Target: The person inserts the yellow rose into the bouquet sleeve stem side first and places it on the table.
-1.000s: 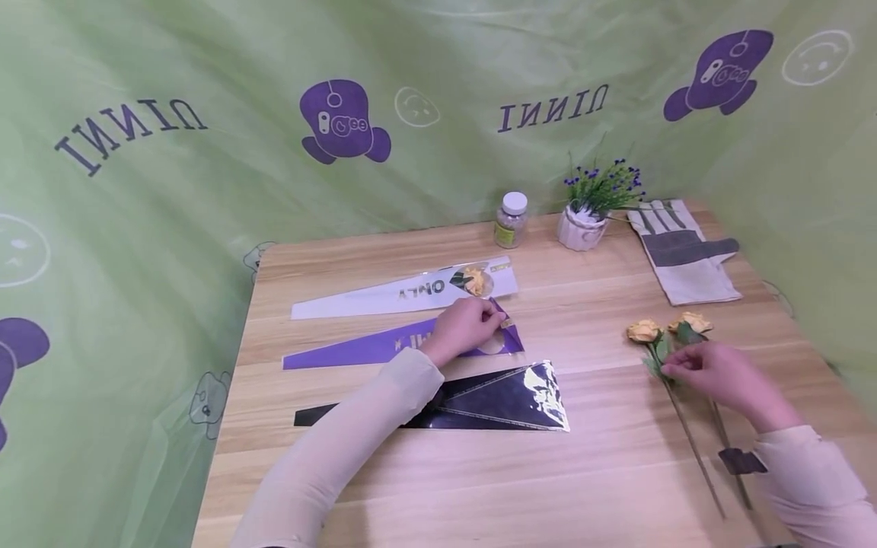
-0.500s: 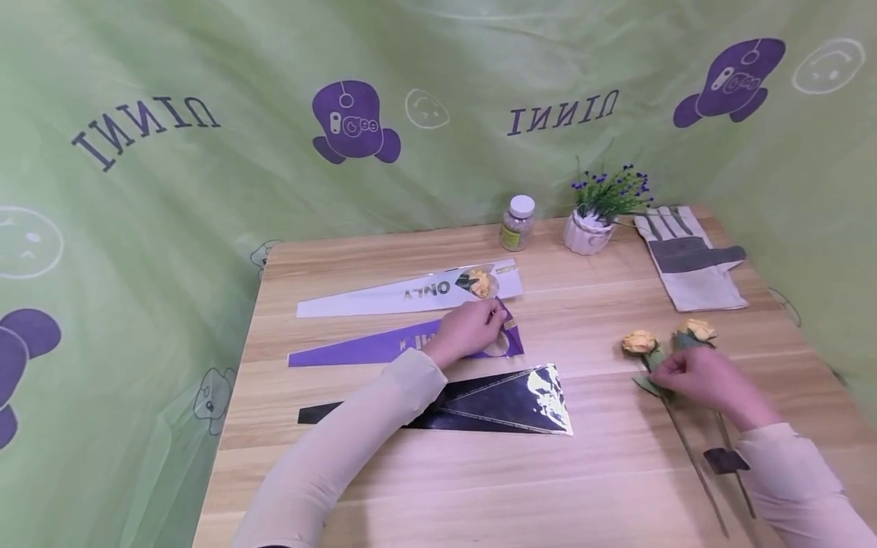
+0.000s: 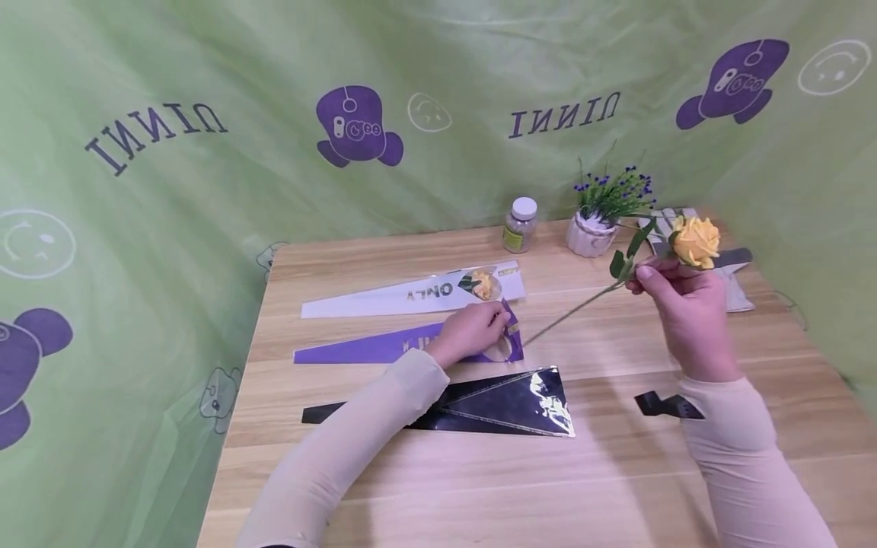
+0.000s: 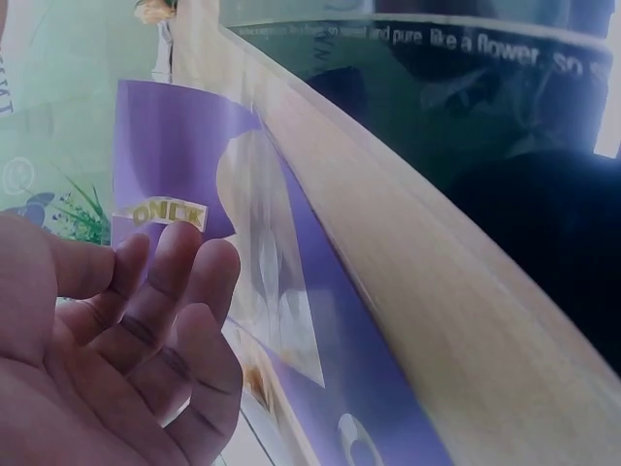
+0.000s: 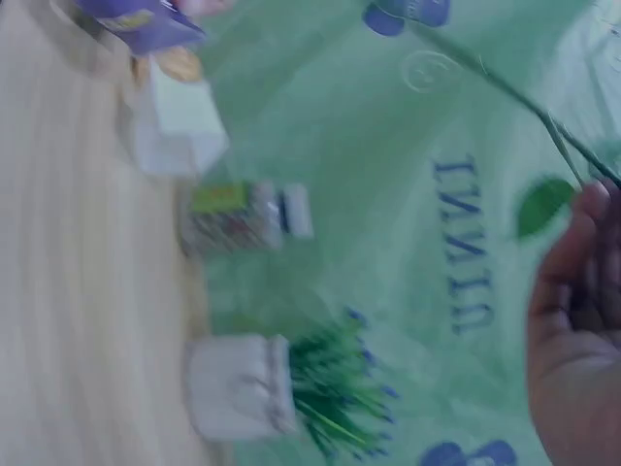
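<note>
My left hand (image 3: 473,331) pinches the wide end of a purple flower sleeve (image 3: 370,346) lying on the table. In the left wrist view, thumb and fingers are at the edge of this purple sleeve (image 4: 175,126), beside its gold label. My right hand (image 3: 699,320) grips a yellow rose (image 3: 697,242) by the stem just under its leaves, raised over the table. The bloom points right; the stem slants down-left, its lower end overlapping the purple sleeve's mouth in the head view. In the right wrist view the green stem (image 5: 514,92) runs up-left from the fingers.
A white sleeve (image 3: 356,302) with a yellow rose in its window lies behind the purple one, a black sleeve (image 3: 493,403) in front. Toward the back stand a white-capped bottle (image 3: 519,228) and a potted plant (image 3: 591,234). A glove (image 3: 736,289) lies partly behind my right hand.
My right hand has picked up one yellow rose from the table and raised it, turning its stem leftward. The other loose rose no longer shows. The left hand stays on the purple sleeve.
</note>
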Tool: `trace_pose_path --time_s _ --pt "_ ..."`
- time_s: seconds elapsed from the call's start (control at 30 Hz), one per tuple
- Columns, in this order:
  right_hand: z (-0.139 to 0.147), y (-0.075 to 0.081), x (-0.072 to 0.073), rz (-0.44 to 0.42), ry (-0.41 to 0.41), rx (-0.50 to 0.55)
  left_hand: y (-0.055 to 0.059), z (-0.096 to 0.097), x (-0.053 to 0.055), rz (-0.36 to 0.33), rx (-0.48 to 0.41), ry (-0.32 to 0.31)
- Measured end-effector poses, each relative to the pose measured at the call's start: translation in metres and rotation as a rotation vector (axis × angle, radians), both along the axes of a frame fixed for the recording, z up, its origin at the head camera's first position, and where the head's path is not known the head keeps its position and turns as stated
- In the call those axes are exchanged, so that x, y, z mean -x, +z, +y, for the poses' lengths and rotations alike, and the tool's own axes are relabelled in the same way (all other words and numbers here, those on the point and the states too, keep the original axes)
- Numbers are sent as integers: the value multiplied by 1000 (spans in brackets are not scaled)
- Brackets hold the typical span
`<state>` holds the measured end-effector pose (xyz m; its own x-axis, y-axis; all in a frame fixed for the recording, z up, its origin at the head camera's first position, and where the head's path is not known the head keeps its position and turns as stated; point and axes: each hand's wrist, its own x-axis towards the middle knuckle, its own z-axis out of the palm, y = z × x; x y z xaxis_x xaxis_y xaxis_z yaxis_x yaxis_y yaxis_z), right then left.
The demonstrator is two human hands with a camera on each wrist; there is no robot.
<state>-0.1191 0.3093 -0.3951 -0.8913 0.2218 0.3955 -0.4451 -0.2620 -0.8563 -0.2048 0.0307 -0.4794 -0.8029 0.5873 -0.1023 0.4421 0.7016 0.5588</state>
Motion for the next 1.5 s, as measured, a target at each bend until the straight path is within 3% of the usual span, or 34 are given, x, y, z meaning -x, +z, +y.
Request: trace_pose_path --time_s 0.1,0.27,0.47,0.73,0.9,1.2,1.5 --pt "-7 -10 5 72 -77 30 -2 1 0 -9 -7 -8" --pt "-4 -22 5 71 -150 10 -7 0 1 -12 -8 2" --pt "-1 -35 4 -10 -129 8 -8 -2 1 -47 -78 -7" --pt "-6 -69 8 -177 16 236 -8 -1 -1 -73 -147 -20" --pt "-13 -83 9 -203 3 278 -8 0 -1 -64 -137 -23" --pt "-23 -92 10 -190 55 354 -5 0 1 -76 -126 -7" --pt "-26 -90 13 -261 -32 314 -4 -2 2 -78 -140 1"
